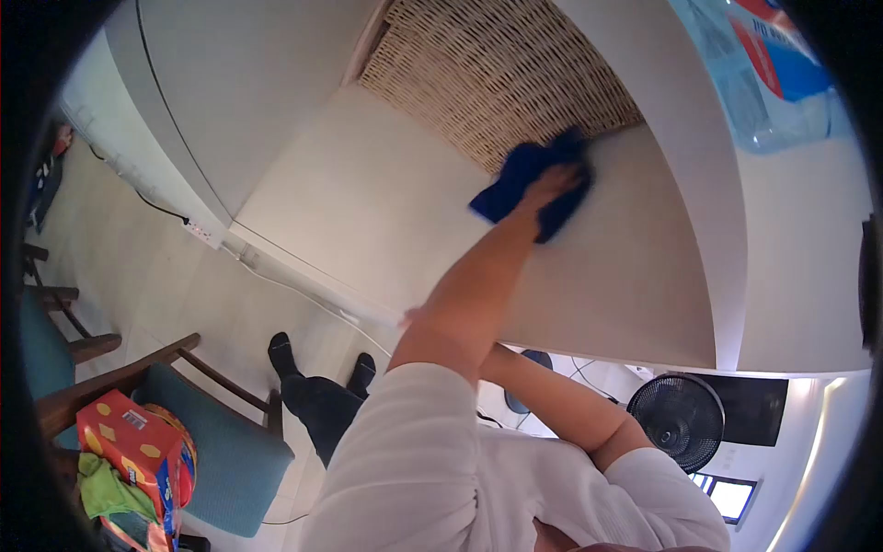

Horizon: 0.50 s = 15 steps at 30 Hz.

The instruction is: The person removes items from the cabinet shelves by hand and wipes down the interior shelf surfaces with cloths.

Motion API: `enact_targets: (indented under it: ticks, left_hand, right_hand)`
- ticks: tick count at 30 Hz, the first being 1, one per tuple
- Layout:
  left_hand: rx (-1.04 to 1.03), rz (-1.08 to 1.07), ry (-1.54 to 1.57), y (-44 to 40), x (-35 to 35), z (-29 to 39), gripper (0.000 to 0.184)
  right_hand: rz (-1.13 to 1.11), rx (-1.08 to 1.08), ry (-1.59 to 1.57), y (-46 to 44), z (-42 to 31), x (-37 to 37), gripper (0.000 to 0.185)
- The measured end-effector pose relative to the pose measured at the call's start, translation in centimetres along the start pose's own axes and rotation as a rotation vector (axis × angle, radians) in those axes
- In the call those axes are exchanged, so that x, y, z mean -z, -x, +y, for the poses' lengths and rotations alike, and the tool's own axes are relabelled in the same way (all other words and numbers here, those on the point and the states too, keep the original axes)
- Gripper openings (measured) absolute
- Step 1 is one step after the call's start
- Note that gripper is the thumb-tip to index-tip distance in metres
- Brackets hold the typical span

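Pale shelf with a wicker basket at its far side. A blue cloth lies beside the basket, under the left hand, fingers too blurred to tell. The right hand, mostly hidden behind the left arm, fingers unclear.

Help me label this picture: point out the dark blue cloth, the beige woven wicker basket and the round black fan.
Dark blue cloth (512,188): head view, on its fabric toward picture left.
Beige woven wicker basket (501,78): head view, middle of its woven side.
Round black fan (676,420): head view, on its grille.
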State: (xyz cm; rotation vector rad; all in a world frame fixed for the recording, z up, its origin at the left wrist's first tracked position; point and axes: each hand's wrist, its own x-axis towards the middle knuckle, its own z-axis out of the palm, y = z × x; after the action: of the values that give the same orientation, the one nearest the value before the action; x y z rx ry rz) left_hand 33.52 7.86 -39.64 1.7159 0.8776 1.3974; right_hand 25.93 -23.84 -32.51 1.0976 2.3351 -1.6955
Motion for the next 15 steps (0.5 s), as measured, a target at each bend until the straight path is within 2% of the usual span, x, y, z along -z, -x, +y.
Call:
enact_targets:
  ticks: [1,3,5,6,7,9,11,13,15]
  left_hand:
    - [0.157,-0.056,0.004,2.5,-0.1,-2.3,0.060]
    - [0.523,-0.172,0.047,6.7,1.1,-3.0,0.066]
    - [0.654,-0.206,0.088,7.0,0.8,-1.6,0.073]
    - [0.612,-0.206,0.078,6.0,0.5,-0.4,0.075]
    - [0.428,-0.151,0.133,3.6,-0.1,2.1,0.072]
    - [0.144,-0.071,0.176,2.9,3.9,13.7,0.067]
    - [-0.134,0.034,0.176,4.5,9.4,26.0,0.062]
    - [-0.180,0.175,0.206,6.4,11.1,27.5,0.059]
    - [-0.095,0.138,0.233,6.2,10.6,22.8,0.056]
  right_hand:
    - [-0.085,-0.071,0.171,1.2,-4.0,0.3,0.034]
    - [-0.184,-0.144,0.428,2.5,-6.6,0.6,0.031]
    - [-0.212,-0.148,0.592,2.6,-7.6,0.7,0.025]
    - [-0.198,-0.095,0.829,3.6,-8.5,1.0,0.023]
    - [-0.182,-0.036,1.064,4.8,-9.4,1.7,0.020]
    - [-0.060,0.038,1.054,5.9,-10.8,3.0,0.025]
    - [-0.042,0.012,1.053,7.5,-14.0,4.1,0.024]
    - [-0.023,0.001,1.081,8.9,-17.6,5.4,0.024]
    - [0.067,0.064,1.097,10.4,-20.2,6.2,0.024]
